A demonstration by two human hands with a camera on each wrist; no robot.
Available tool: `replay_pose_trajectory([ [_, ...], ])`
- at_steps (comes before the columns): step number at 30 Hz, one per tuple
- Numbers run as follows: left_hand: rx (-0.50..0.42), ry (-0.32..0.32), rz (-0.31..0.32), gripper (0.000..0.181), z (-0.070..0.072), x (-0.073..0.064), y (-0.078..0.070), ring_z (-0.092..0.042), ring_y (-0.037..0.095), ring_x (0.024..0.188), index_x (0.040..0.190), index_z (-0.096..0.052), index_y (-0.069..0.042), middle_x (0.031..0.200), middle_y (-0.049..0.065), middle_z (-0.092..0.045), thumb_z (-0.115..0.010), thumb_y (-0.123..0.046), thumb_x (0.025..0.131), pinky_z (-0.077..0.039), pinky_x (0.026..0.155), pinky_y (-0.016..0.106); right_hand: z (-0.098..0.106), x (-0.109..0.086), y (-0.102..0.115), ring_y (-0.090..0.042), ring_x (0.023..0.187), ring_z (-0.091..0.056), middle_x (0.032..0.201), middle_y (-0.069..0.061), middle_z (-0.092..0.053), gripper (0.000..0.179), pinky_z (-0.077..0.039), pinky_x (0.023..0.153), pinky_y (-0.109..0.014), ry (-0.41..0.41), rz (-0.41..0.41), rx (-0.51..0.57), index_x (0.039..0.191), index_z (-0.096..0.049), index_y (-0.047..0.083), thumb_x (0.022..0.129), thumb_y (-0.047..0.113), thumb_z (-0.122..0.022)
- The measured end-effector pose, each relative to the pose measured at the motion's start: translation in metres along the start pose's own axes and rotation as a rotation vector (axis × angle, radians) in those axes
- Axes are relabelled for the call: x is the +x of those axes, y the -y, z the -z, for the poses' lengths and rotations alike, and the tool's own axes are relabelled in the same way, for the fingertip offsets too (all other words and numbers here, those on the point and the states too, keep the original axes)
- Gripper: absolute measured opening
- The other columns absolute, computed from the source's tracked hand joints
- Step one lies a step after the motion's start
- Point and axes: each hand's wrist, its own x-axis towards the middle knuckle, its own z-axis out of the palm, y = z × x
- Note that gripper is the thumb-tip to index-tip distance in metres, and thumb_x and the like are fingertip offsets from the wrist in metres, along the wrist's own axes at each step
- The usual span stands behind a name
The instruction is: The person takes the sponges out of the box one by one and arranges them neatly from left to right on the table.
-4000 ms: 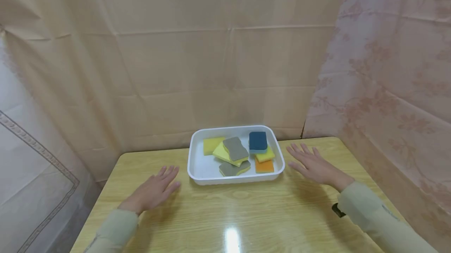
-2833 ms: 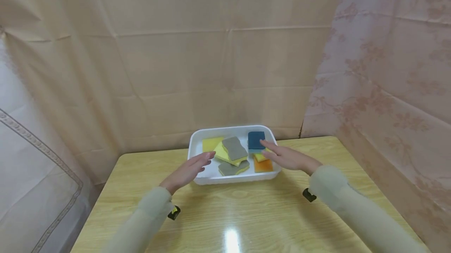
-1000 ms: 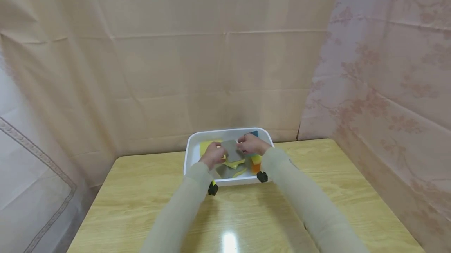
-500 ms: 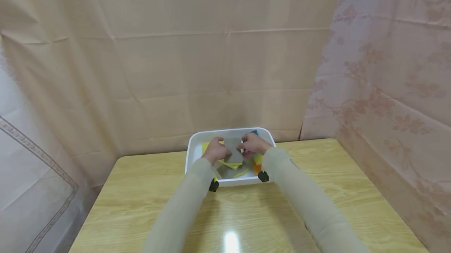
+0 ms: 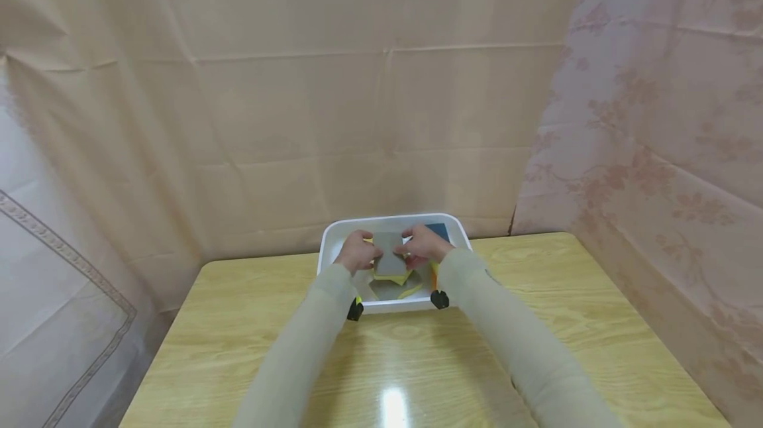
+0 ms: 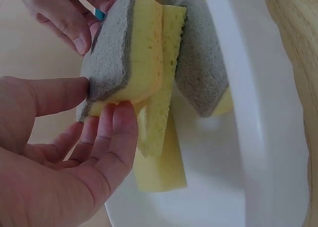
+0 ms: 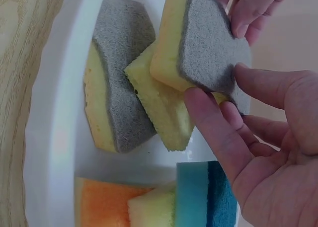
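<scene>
A yellow sponge with a grey scouring face is held between both hands over the middle of a white tray. My left hand pinches its left side, thumb on the grey face and fingers under the yellow foam, as the left wrist view shows. On the other side my right hand grips it the same way. Beneath it lies a thinner yellow sponge, overlapped by the held one. Another grey-faced sponge rests on the tray floor near the front wall.
At the tray's right end are an orange sponge, a pale yellow one and a blue one. A plain yellow sponge lies towards the left. The wooden table backs onto a beige curtain.
Both hands have come in from beside the tray and taken hold of the top grey-faced sponge. It has turned from slanted to nearly straight and shifted slightly left.
</scene>
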Motion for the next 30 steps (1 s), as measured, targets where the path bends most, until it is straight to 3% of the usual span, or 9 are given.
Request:
replay_pose_trajectory([
  [5, 0.006, 0.009, 0.027, 0.054, -0.001, 0.002, 0.005, -0.064, 0.039, 0.111, 0.14, -0.048, 0.007, 0.135, 0.026, -0.055, -0.068, 0.002, 0.089, -0.061, 0.079, 0.04, -0.004, 0.002, -0.004, -0.028, 0.066, -0.07, 0.086, -0.023, -0.068, 0.058, -0.062, 0.069, -0.042, 0.026, 0.002, -0.042, 0.142, -0.041, -0.016, 0.094, 0.005, -0.068],
  [10, 0.02, 0.036, 0.047, 0.056, 0.0, 0.003, 0.009, -0.065, 0.038, 0.109, 0.141, -0.045, 0.008, 0.134, 0.028, -0.055, -0.066, 0.001, 0.09, -0.061, 0.08, 0.04, -0.007, 0.005, -0.004, -0.032, 0.074, -0.073, 0.102, -0.028, -0.069, 0.059, -0.062, 0.068, -0.039, 0.04, -0.027, -0.072, 0.145, -0.041, -0.013, 0.096, 0.005, -0.067],
  [17, 0.044, 0.067, 0.063, 0.056, 0.002, 0.004, 0.016, -0.068, 0.037, 0.103, 0.144, -0.043, 0.007, 0.134, 0.028, -0.055, -0.063, 0.0, 0.092, -0.061, 0.078, 0.039, -0.012, 0.01, -0.006, -0.034, 0.084, -0.073, 0.125, -0.031, -0.06, 0.064, -0.062, 0.069, -0.039, 0.034, -0.101, -0.029, 0.15, -0.036, -0.007, 0.097, 0.008, -0.068],
  [30, 0.017, 0.103, 0.078, 0.057, 0.002, 0.006, 0.019, -0.07, 0.037, 0.098, 0.146, -0.039, 0.005, 0.13, 0.03, -0.057, -0.063, 0.0, 0.094, -0.062, 0.072, 0.041, -0.017, 0.01, -0.006, -0.035, 0.09, -0.072, 0.123, -0.029, -0.062, 0.062, -0.062, 0.072, -0.04, 0.034, -0.113, 0.013, 0.151, -0.036, -0.005, 0.098, 0.005, -0.066],
])
